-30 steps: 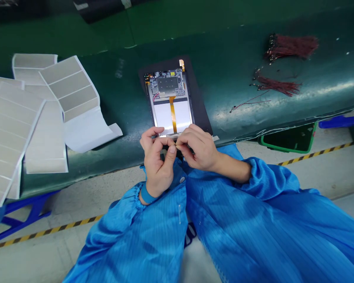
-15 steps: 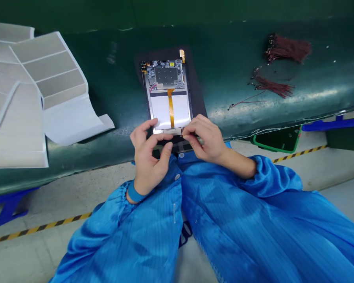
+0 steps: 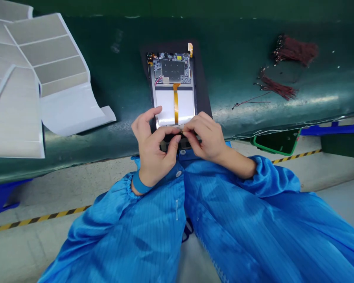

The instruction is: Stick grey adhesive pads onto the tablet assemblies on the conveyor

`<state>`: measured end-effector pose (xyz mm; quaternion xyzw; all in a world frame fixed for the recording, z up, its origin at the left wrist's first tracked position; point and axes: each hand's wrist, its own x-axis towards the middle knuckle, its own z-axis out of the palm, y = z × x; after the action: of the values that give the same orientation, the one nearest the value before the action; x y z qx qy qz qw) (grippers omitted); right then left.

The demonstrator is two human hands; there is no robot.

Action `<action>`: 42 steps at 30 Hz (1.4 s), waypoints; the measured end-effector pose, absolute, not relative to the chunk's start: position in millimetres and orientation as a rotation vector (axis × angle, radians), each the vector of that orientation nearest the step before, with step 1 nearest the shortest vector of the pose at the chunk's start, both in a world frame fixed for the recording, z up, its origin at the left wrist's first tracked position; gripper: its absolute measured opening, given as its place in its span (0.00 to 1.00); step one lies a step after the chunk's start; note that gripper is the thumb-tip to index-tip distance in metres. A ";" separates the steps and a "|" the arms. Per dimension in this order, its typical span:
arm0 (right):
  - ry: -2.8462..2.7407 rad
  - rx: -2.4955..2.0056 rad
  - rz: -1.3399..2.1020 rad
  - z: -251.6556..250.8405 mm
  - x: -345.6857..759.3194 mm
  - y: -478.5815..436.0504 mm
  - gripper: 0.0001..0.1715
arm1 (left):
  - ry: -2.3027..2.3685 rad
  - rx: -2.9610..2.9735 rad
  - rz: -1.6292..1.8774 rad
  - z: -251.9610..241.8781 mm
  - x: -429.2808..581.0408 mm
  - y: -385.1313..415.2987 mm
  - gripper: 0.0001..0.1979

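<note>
My left hand (image 3: 150, 147) and right hand (image 3: 205, 137) meet at the lower edge of an opened tablet (image 3: 172, 74), thumbs and forefingers closed in a fine pinch on a tiny part (image 3: 181, 133), too small to make out. A light, level pinch suits it. The tablet lies at twelve o'clock on a black mat (image 3: 202, 78); red wire bundles (image 3: 295, 50) sit at two o'clock, label sheets (image 3: 47, 55) at ten.
</note>
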<state>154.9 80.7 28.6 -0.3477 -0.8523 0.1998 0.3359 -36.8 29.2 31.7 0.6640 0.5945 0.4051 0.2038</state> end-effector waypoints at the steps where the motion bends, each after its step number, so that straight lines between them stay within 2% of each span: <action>1: -2.267 -0.918 0.536 27.9 158.0 83.8 0.08 | 1.676 1.873 1.110 30.8 -39.7 27.5 0.09; 4: -2.397 -0.908 0.560 26.0 167.3 92.7 0.10 | 1.721 1.879 1.072 26.2 -49.5 22.5 0.13; 10: -2.520 -0.945 0.598 25.5 170.8 95.2 0.12 | 1.716 1.856 1.063 14.4 -56.2 18.0 0.11; 17: -2.644 -0.973 0.443 20.2 169.0 95.0 0.13 | 1.705 1.827 1.078 12.6 -57.5 17.7 0.10; 23: -2.684 -0.971 0.310 17.4 166.6 92.9 0.16 | 1.645 2.040 1.038 3.1 -55.7 14.9 0.10; 34: -2.690 -0.923 0.093 20.2 167.2 90.9 0.15 | 1.518 2.154 1.100 -8.6 -47.8 16.9 0.16; 42: -2.709 -0.904 0.114 24.9 167.2 90.3 0.17 | 1.557 2.153 0.967 -11.4 -44.4 20.9 0.16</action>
<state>167.2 90.3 24.9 -0.3132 -0.9383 0.0395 0.1411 -44.4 20.9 -11.4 0.7522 0.5439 0.3377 0.1562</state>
